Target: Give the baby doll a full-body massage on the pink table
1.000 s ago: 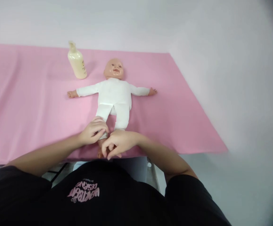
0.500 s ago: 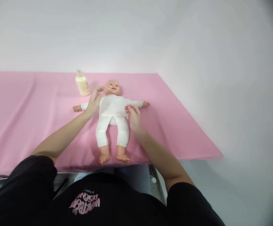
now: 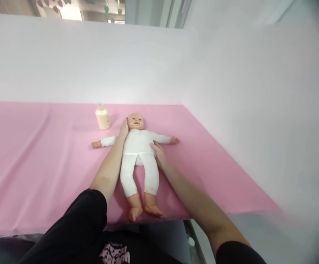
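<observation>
White-suited doll (image 3: 138, 152) between both hands (image 3: 124, 130).

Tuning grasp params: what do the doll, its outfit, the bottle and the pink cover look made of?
Doll: head and feet look like smooth moulded plastic or vinyl, slight sheen. Outfit: soft white knit fabric, matte, creased. Bottle: cream plastic, glossy. Pink cover: thin cloth, matte, with long wrinkles.
</observation>
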`<state>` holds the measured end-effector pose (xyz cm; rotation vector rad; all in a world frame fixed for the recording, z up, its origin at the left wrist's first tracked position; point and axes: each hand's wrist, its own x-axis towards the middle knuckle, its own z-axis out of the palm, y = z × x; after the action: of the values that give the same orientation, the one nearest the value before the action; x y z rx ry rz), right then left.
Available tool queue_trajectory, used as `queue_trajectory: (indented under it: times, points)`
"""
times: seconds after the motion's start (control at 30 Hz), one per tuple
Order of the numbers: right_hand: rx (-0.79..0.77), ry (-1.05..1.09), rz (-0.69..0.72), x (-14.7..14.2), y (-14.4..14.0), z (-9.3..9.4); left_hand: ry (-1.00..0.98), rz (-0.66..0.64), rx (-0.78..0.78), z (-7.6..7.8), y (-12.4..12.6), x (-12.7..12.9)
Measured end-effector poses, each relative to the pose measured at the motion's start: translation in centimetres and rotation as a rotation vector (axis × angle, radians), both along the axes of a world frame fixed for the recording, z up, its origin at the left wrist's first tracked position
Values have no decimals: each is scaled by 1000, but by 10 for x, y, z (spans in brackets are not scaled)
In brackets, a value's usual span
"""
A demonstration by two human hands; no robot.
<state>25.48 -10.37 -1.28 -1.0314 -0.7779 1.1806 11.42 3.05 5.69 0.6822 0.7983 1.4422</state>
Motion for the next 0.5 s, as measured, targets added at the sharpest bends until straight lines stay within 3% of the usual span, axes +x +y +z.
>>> queue_trajectory:
  times: [0.27, 0.5]
  points:
    - [-59, -169, 230, -1, 32, 26, -80, 4, -157, -16, 35, 0]
    - [-9, -125, 63, -5, 30, 28, -115, -37, -94, -13, 29, 1]
